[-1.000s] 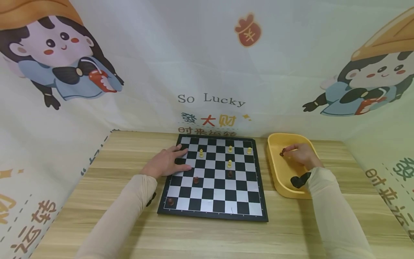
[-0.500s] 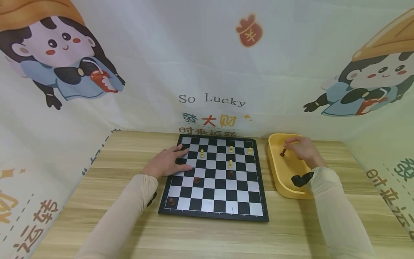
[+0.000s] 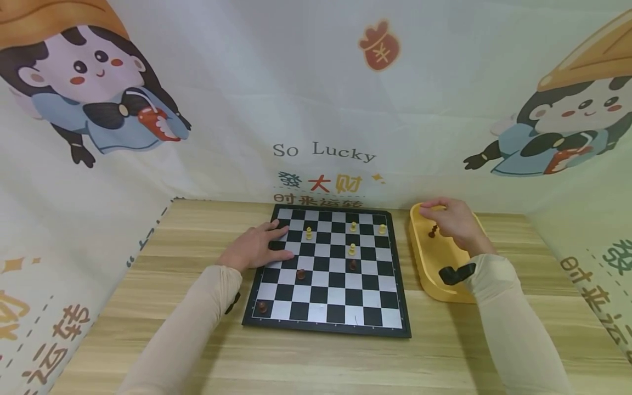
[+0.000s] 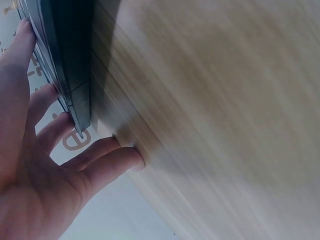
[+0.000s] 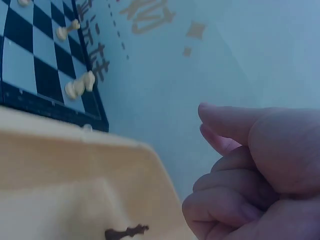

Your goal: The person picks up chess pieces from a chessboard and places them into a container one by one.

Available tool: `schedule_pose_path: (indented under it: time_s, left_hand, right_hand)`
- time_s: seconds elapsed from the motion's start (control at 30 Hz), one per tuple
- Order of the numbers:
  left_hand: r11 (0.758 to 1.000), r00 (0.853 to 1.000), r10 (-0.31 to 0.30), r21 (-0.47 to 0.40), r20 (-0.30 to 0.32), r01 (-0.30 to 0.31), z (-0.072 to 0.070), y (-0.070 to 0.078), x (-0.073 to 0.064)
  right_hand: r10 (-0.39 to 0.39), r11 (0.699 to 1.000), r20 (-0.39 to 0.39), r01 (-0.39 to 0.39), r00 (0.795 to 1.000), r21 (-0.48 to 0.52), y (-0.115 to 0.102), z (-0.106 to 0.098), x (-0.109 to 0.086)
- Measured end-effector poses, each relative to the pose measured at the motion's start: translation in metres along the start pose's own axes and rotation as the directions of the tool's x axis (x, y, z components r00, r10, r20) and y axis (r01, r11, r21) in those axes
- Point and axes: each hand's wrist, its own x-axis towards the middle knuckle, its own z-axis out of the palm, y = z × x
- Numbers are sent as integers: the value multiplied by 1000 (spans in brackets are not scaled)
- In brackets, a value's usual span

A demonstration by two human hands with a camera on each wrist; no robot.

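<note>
Head view: a pale wood-grain bench (image 3: 276, 362) carries a black-framed chequered chessboard (image 3: 328, 280); at the board's three o'clock sits a rounded yellow plastic-looking tray (image 3: 434, 258), probably there for easy reach. The left hand (image 3: 252, 247), fingers wide apart, lies over the board's ten o'clock edge, seemingly to steady it. The right hand (image 3: 456, 222) hovers at the tray's one o'clock, thumb and index narrowly apart, other fingers curled, holding nothing visible. A dark-brown chess piece (image 3: 433, 231) lies on its side at the tray's eleven o'clock. Four cream pieces (image 3: 353, 249) and three reddish-brown pieces (image 3: 301, 274) are on the board.
</note>
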Motion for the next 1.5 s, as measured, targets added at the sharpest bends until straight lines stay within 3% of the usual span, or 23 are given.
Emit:
schedule_pose_path:
  time_s: [0.3,0.7,1.17,1.5]
  left_hand:
    - [1000,1000,-6,-6,7,6,-2,0,0]
    - [1000,1000,-9,-7,7,9,-1,1,0]
    - [1000,1000,-10,-3,5,10,-2,1,-1]
    - [1000,1000,-14,-3,10,14,0,1,1]
  right_hand:
    - [-17,1000,30,18,999,-18,-20,13,-10]
    - [-124,988,92,114,988,105,-35,36,-22]
    - [-132,991,119,127,984,46,-38,71,-27]
    - [-118,986,197,91,973,141,-35,94,-32]
